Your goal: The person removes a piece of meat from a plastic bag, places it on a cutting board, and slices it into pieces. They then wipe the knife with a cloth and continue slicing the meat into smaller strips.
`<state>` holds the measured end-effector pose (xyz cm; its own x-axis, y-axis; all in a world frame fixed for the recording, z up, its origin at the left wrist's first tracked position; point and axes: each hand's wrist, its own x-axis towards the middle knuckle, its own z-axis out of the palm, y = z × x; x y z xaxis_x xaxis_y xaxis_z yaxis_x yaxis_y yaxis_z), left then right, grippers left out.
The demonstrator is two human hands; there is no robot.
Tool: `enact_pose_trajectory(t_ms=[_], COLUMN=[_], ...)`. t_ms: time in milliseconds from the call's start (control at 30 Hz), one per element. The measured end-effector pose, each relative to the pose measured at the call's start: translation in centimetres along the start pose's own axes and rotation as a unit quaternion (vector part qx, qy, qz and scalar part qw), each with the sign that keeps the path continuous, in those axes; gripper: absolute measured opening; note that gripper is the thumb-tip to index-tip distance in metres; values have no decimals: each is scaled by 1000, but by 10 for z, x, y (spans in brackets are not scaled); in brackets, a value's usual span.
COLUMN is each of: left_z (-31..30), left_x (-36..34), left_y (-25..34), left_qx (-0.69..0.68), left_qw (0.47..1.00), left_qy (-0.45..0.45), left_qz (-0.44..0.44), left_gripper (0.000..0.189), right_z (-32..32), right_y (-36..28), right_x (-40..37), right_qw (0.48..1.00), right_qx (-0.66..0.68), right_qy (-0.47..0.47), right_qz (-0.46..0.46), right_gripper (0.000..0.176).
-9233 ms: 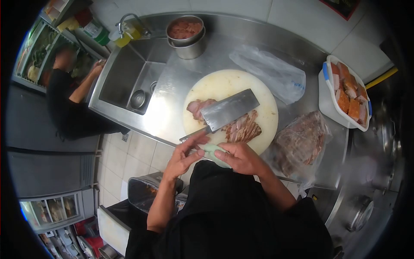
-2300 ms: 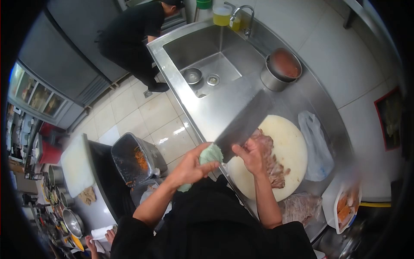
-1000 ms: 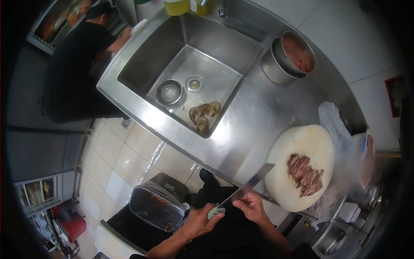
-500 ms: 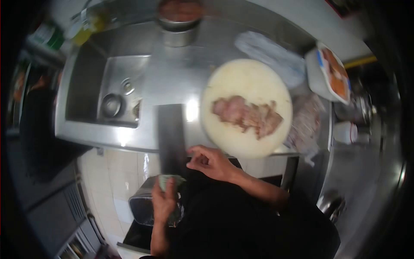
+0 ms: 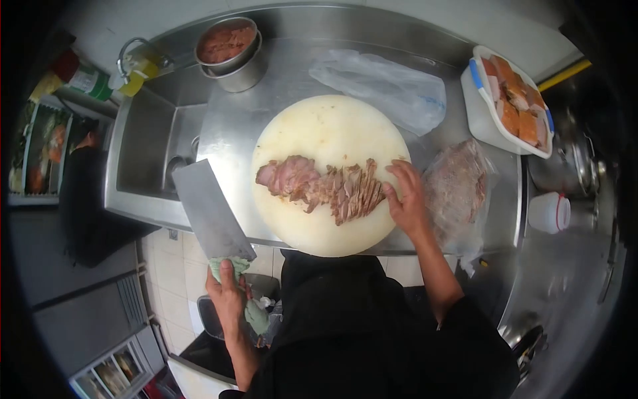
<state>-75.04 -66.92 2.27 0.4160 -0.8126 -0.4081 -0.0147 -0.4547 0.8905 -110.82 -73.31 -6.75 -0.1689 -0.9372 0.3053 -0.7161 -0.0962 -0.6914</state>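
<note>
My left hand (image 5: 228, 299) is closed round the handle of a broad cleaver (image 5: 214, 211), with a green cloth (image 5: 229, 266) bunched between palm and handle. The blade points up and left, over the counter's front edge and beside the round cutting board (image 5: 325, 126). Sliced cooked meat (image 5: 345, 193) lies in a row across the board, the cuts fanned out at its right end. My right hand (image 5: 409, 199) reaches over the board's right edge, thumb and fingers apart, fingertips close to the last slices.
A sink (image 5: 143, 146) is at left, with metal bowls of meat (image 5: 229, 43) behind. A plastic bag (image 5: 385, 83) lies past the board. Bagged meat (image 5: 458, 179) and a white tub (image 5: 482, 116) of browned pieces stand right. A person in black (image 5: 86, 199) is at far left.
My right hand has moved from beside the cleaver to the right end of the meat. The cleaver has tilted left in my left hand. The camera view has shifted.
</note>
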Motion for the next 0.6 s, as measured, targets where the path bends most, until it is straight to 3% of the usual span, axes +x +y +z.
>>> enact_pose_trajectory(t_ms=[67,100,133,233,400,500,567,600], left_z=[6,8,11,21,11,6,2,0], left_x=[-11,-15,-20,-34,-43,-45,-48,-49], left_y=[-6,-9,-11,-8,-16,-17,-19,-23], left_qx=[28,52,55,100,135,139,158,153], left_qw=[1000,998,998,994,987,986,982,982], left_qy=[8,-1,13,33,65,77,82,86], left_qz=[-7,-17,-15,17,50,51,58,63], left_gripper=[36,36,36,35,33,33,34,34], right_z=[10,16,22,37,46,76,109,122], right_y=[4,5,4,-13,-52,-93,-110,-106], right_x=[4,6,7,8,11,39,58,58], right_qw=[992,986,985,967,964,970,924,923], right_qx=[-28,-7,5,-64,-178,-65,19,18], right_qy=[-72,-108,-111,-187,-181,-184,-295,-292], right_qz=[-96,-125,-131,-161,-78,-143,-242,-250], right_gripper=[39,50,50,75,74,66,60,60])
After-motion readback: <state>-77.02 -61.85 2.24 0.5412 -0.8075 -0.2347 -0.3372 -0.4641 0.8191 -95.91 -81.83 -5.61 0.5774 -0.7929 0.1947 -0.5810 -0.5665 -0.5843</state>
